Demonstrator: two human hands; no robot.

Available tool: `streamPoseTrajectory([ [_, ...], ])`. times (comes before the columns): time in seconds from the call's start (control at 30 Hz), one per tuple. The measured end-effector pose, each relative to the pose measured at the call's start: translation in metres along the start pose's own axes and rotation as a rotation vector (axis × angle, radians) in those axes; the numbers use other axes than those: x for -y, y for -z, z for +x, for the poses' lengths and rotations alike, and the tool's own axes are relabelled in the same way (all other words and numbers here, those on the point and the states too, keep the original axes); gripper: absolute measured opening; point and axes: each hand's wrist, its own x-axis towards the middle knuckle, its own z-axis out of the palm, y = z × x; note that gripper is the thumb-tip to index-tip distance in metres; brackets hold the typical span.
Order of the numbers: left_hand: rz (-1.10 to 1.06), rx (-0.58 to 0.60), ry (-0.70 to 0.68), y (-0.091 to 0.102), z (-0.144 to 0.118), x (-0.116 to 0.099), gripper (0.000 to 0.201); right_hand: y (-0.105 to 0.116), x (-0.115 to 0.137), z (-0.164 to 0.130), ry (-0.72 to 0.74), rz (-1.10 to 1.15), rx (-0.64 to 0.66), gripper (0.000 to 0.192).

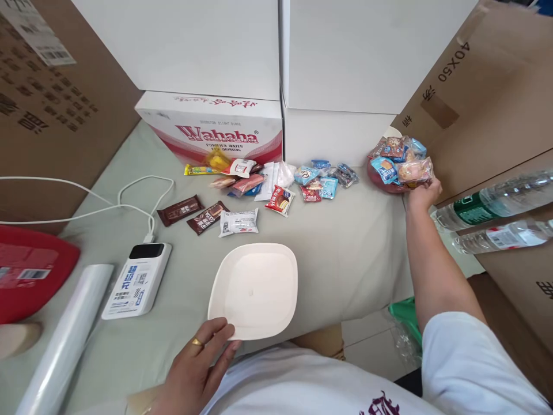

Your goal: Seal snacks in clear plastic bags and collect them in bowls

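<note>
My left hand (196,369) grips the near edge of an empty white square plate (259,282) lying on the pale green table cover. My right hand (421,193) reaches to the far right and holds the rim of a red plate (380,176) piled with wrapped snacks (400,158), shrink-wrapped in clear film. Loose snack packets (280,199) lie scattered across the back of the table, among them two brown chocolate bars (194,214) and a white packet (239,222).
A Wahaha carton (207,124) and white boxes stand at the back, brown cartons at both sides. A power bank (138,279) with white cable, a roll of clear film (64,340) and a red lid (30,271) sit left. Water bottles (496,210) lie right.
</note>
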Motion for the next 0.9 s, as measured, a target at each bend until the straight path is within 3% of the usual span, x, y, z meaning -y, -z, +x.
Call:
streamPoseTrajectory([
  [0.07,0.006,0.004,0.004,0.0,0.002,0.0,0.018,0.002,0.013,-0.019,-0.111,-0.005,-0.187,0.06],
  [0.13,0.0,0.002,-0.002,-0.001,0.005,-0.001,0.018,0.003,0.031,-0.039,-0.072,0.003,-0.251,0.05],
  [0.27,-0.011,-0.014,-0.012,-0.003,0.01,-0.004,0.018,-0.005,0.055,-0.058,0.174,0.003,0.034,0.041],
  [0.43,-0.055,-0.016,0.023,-0.001,0.004,-0.004,0.015,-0.019,0.041,-0.032,0.066,0.012,0.114,0.052],
  [0.6,-0.077,0.005,0.032,0.001,-0.001,-0.003,0.015,-0.013,0.028,0.004,-0.085,0.031,0.33,0.07],
  [0.7,-0.074,-0.013,0.022,0.0,0.003,-0.006,0.017,0.006,0.05,0.0,-0.129,0.083,0.205,0.066],
  [0.77,-0.086,-0.022,0.019,0.0,0.008,-0.01,0.019,0.032,0.08,-0.024,-0.081,0.186,0.105,0.051],
  [0.83,-0.111,-0.018,0.028,-0.001,0.014,-0.013,0.02,0.07,0.113,-0.066,0.093,0.36,0.214,0.037],
  [0.9,-0.143,-0.009,0.037,-0.002,0.02,-0.015,0.02,0.116,0.144,-0.119,0.408,0.547,0.407,0.032],
])
